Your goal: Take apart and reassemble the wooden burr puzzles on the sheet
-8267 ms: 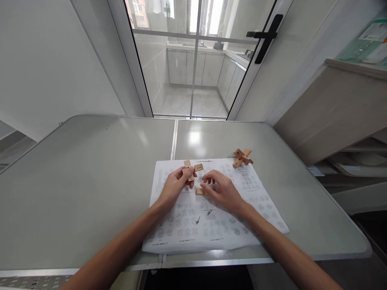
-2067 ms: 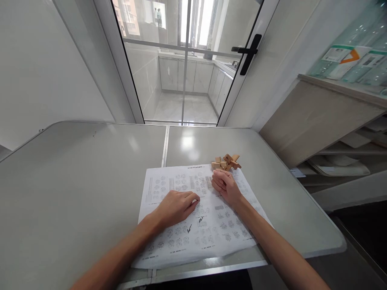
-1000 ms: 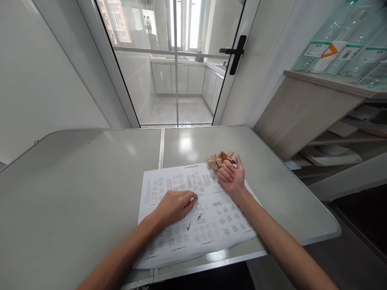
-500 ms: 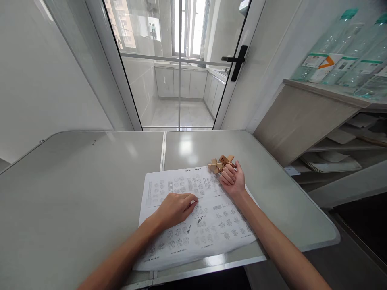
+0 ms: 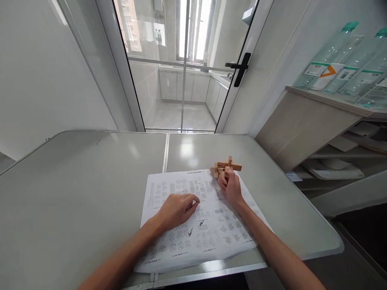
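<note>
My left hand (image 5: 178, 209) lies on a large printed sheet (image 5: 208, 243), its fingers curled and the thumb and fingertips brought together. Whether anything small is pinched there, I cannot make out. At the sheet's far right corner, my right hand (image 5: 232, 186) is closed, with its fingers on a brown wooden puzzle piece (image 5: 237, 166). That piece forms a cross with another short bar standing up from it. Just left of it, a paler wooden block puzzle (image 5: 215, 170) sits by the sheet's edge, partly hidden by my fingers.
The sheet carries small line diagrams and dark pen marks. A grey table (image 5: 90, 201) has a metal seam and rounded corners. Behind it stands a glass door with a black handle (image 5: 242, 69). Right, a shelf (image 5: 317, 121) bears several plastic bottles (image 5: 329, 68).
My right hand has turned over from knuckles-away to palm-down, with its fingers on the brown piece, which now shows as a cross. My left hand has stayed on the sheet. The view has tilted slightly.
</note>
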`<action>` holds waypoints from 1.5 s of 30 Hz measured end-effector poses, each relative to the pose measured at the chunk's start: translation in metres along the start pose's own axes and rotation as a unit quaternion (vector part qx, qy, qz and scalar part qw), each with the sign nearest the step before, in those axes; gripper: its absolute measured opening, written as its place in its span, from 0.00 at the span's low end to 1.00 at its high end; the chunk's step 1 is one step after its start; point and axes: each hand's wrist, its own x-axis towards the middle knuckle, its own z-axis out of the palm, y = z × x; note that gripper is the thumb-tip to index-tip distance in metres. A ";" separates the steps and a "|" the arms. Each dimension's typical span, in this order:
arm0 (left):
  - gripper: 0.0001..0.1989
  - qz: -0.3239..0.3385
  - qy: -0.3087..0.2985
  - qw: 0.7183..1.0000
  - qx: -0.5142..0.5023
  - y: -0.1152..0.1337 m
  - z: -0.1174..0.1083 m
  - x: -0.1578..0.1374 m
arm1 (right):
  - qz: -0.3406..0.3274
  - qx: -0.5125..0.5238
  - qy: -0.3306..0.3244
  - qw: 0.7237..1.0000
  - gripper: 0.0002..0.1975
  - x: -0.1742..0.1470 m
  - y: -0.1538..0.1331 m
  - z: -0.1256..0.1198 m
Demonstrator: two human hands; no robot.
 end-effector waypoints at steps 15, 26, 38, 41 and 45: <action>0.49 -0.035 -0.035 0.851 -0.523 -0.006 -0.016 0.007 | 0.270 0.155 -0.482 0.819 0.34 -0.043 0.012 0.036; 0.44 -0.072 0.062 0.892 -0.442 -0.007 -0.011 0.007 | 0.258 0.137 -0.399 0.869 0.34 -0.035 0.010 0.035; 0.44 -0.052 0.182 0.957 -0.221 0.003 -0.003 0.008 | 0.109 -0.062 -0.216 0.968 0.19 -0.033 -0.006 0.040; 0.44 -0.052 0.177 0.961 -0.208 0.003 -0.002 0.007 | 0.100 -0.054 -0.230 0.967 0.19 -0.032 -0.002 0.038; 0.44 -0.053 0.176 0.964 -0.191 0.002 -0.002 0.005 | 0.090 -0.071 -0.217 0.969 0.21 -0.034 -0.001 0.040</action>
